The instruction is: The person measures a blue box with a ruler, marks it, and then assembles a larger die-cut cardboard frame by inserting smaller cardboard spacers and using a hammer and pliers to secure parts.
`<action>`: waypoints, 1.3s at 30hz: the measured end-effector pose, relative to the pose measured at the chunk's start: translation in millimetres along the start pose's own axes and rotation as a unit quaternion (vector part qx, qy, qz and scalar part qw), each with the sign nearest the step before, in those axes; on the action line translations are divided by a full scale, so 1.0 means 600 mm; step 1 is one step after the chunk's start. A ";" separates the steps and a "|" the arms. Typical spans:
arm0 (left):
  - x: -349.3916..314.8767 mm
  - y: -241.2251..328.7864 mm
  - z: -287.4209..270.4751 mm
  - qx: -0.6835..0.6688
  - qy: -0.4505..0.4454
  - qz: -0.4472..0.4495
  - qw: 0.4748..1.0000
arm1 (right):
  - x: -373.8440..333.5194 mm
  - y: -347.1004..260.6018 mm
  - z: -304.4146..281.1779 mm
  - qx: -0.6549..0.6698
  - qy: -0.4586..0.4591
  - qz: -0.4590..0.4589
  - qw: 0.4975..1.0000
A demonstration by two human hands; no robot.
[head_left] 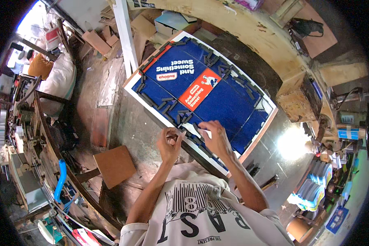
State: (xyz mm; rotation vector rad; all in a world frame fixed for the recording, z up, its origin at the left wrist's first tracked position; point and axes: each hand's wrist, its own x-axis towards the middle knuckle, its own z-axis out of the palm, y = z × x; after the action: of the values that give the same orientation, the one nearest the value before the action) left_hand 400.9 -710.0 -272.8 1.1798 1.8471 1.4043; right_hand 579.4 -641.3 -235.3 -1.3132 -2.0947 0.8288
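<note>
While the blue-covered board (244,108) lies flat in front of me, set slantwise with its near edge under my fingers, I judge that I am partway through dealing with the short dark strips (149,101) along its margins. They run nearly end to end down the left side, while others lie loose and at odd angles on the blue near the far edge and the left corner. An orange-red printed panel (200,89) shows about the middle.

My left hand (169,143) is above the near edge, thumb and forefinger drawn narrow; something small and pale may sit between the tips, but I cannot tell. My right hand (216,140) is just beside it, apart, its fingers bent and partly spread over the board; whether it grips anything I cannot tell either. Between them shows a white patch (191,130), perhaps bare surface, perhaps paper.

The step in hand looks like fine fingertip work on one piece at this edge. The next move, I would say, calls for a light pinch and careful lining-up along the margin, without knocking the neighbouring strips askew.

Farther out, a square brown panel (115,166) is to my left, a white post (125,39) rises beyond the far-left corner, and a bright glare (294,141) lies to the right.
</note>
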 end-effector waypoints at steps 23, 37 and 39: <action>0.025 -0.016 0.019 -0.059 0.027 -0.107 0.992 | 0.090 -0.009 0.087 -0.023 0.004 0.160 0.987; 0.031 -0.018 0.017 -0.047 0.029 -0.087 0.995 | 0.120 -0.005 0.081 -0.058 -0.040 0.193 0.979; 0.033 -0.019 0.016 -0.034 0.030 -0.079 0.996 | 0.120 -0.006 0.083 -0.067 -0.053 0.199 0.976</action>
State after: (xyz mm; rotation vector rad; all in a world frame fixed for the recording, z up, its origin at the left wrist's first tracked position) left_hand 395.9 -688.9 -284.8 0.9454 1.8739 1.4164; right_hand 514.1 -587.4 -258.3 -1.8376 -2.0254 0.9494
